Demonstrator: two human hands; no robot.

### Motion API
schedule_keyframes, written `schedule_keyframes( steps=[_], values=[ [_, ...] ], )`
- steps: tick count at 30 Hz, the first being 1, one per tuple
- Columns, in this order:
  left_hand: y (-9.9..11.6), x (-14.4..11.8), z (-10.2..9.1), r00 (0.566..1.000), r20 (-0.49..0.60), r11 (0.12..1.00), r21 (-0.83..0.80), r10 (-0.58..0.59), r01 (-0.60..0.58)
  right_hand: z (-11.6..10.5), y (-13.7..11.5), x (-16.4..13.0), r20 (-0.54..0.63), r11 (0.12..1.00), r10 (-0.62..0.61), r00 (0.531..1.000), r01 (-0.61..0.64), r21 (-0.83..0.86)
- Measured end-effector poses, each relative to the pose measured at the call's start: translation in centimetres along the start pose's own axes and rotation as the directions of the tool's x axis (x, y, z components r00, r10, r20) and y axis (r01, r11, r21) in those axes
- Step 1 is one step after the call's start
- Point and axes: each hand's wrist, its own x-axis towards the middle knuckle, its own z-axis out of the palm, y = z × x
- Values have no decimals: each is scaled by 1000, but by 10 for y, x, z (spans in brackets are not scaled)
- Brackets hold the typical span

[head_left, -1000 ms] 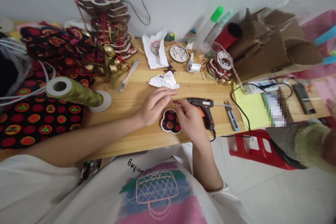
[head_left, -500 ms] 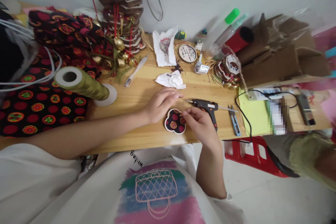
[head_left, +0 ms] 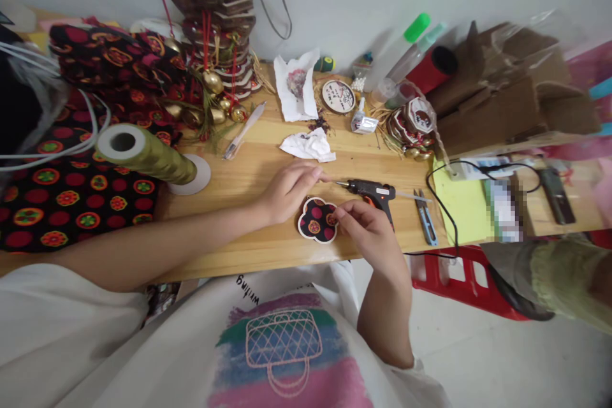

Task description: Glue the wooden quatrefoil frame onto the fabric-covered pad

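Through the head camera I see the flower-shaped piece [head_left: 316, 220], dark patterned cloth with a white rim, lying on the wooden surface [head_left: 229, 188]. It is near the front edge, and only a narrow strip of wood separates it from this edge. The right hand [head_left: 367, 226] is at the right side of the piece; its thumb and index finger come close together at the rim, but I cannot tell if they pinch it. The left hand [head_left: 291, 190] is at the upper left of the piece, with the fingers stretched and pressed together. Their tips are near the nozzle of the glue gun [head_left: 366, 190], so the room there is tight; whether they hold something thin, I cannot tell.

A wider area of wood shows between the left hand and the ribbon roll [head_left: 157, 156], and another band below the crumpled tissue [head_left: 308, 145]. To the right, the blue snips [head_left: 425, 218] stand between the glue gun and the yellow sheet [head_left: 461, 204].

On the white shirt [head_left: 191, 350] I read "writing". The round disc [head_left: 338, 96] carries dark characters, too small for me to read, and the label of the small bottle [head_left: 364, 123] is also not legible.
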Motion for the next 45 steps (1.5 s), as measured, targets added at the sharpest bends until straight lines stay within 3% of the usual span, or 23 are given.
schedule_keyframes(
  steps=[8, 17, 28, 32, 36, 40, 45],
  values=[
    [6, 1, -2, 999, 46, 999, -40, 4, -2, -6, -3, -4, -130, 988, -144, 981, 150, 39],
    [6, 2, -2, 997, 75, 1000, -18, 16, -15, -2, 0, -2, -89, 963, -54, 995, 75, 257],
    [-1, 1, -2, 979, 143, 986, 65, 146, -157, -2, -3, -1, -147, 952, -47, 988, 89, 294],
    [4, -3, -1, 946, 229, 927, 245, 230, -285, -1, -6, -1, -134, 939, -42, 990, 85, 334],
    [6, -6, 2, 938, 276, 841, 438, 209, -316, -1, -6, -2, -127, 930, -42, 991, 85, 357],
    [2, -5, 4, 941, 283, 822, 480, 187, -307, -1, -6, -3, -119, 933, -56, 991, 94, 348],
    [-1, -5, 3, 934, 244, 816, 461, 260, -348, -1, -6, -3, -115, 930, -59, 992, 97, 355]
  ],
)
